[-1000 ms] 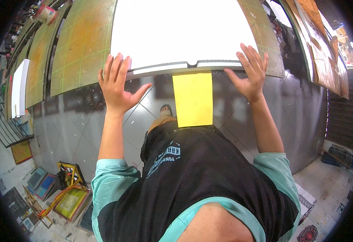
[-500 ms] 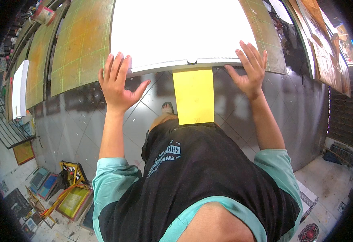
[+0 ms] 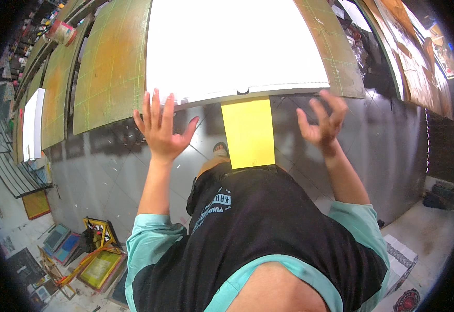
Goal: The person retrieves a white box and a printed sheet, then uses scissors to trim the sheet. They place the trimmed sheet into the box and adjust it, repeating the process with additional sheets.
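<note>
A bright white piece, flat and smooth like cloth, (image 3: 232, 47) covers a board in front of me; its near edge bears a stitch-like line and a small dark notch. My left hand (image 3: 165, 132) is open with fingers spread, its fingertips by the left end of that near edge; whether they touch it I cannot tell. Open too, my right hand (image 3: 323, 122) hangs just short of the right corner, its fingers apart and slightly bent. Neither hand holds anything. Between them a plain yellow rectangular sheet (image 3: 249, 132) juts toward me from under the near edge.
Greenish-brown boards with grid lines (image 3: 110, 67) lie to the left, one carrying a white folded-looking piece (image 3: 32, 125). A paint-stained tub (image 3: 62, 33) stands at far left. Framed screens (image 3: 99, 268) lie on the floor at lower left. Brown sheets (image 3: 411, 57) hang over the right side.
Both hands have drawn back toward me, off the white piece's near corners. The right fingers have bent more. The whole view has shifted slightly.
</note>
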### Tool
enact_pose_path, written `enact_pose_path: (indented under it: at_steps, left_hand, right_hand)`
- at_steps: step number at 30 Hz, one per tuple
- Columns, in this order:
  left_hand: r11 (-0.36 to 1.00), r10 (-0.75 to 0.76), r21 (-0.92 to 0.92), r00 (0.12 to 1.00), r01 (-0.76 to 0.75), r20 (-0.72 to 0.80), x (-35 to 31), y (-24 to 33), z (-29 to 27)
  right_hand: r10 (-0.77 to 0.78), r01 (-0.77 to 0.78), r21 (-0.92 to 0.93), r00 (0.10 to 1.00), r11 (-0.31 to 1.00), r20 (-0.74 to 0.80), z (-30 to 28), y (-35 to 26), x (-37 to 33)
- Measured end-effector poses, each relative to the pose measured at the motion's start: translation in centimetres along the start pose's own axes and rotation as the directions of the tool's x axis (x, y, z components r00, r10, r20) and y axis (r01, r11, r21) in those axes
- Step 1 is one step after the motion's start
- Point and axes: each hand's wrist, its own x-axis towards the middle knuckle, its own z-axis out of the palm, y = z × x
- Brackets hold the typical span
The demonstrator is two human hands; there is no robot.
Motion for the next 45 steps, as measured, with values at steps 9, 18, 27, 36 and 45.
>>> enact_pose_path:
  at_steps: [9, 18, 27, 36, 45]
  left_hand:
    - [0.958, 0.072, 0.28, 0.997, -0.062, -0.026, 0.5, 2.5, 4.2]
    - [0.981, 0.154, 0.145, 0.974, -0.13, -0.166, 3.6, 2.1, 2.2]
    - [0.968, 0.249, 0.051, 0.955, -0.244, -0.16, 15.0, 0.9, -4.2]
    - [0.981, 0.192, 0.064, 0.972, -0.185, -0.133, 12.1, 1.2, -3.4]
    - [0.986, 0.165, -0.003, 0.966, -0.169, -0.199, 12.3, 0.9, -3.1]
  right_hand:
    - [-0.135, 0.084, 0.238, 0.97, 0.968, 0.204, 2.8, -4.2, -4.2]
    - [-0.092, 0.029, 0.305, 0.977, 0.952, 0.194, 2.2, -4.6, -2.2]
    - [-0.044, 0.034, 0.289, 0.999, 0.957, 0.027, 0.3, -6.4, 2.2]
    - [0.031, -0.014, 0.241, 0.998, 0.971, -0.063, 0.8, -6.0, 1.9]
    - [0.575, -0.629, 0.551, 0.762, 0.548, 0.298, -2.3, -7.2, 4.8]
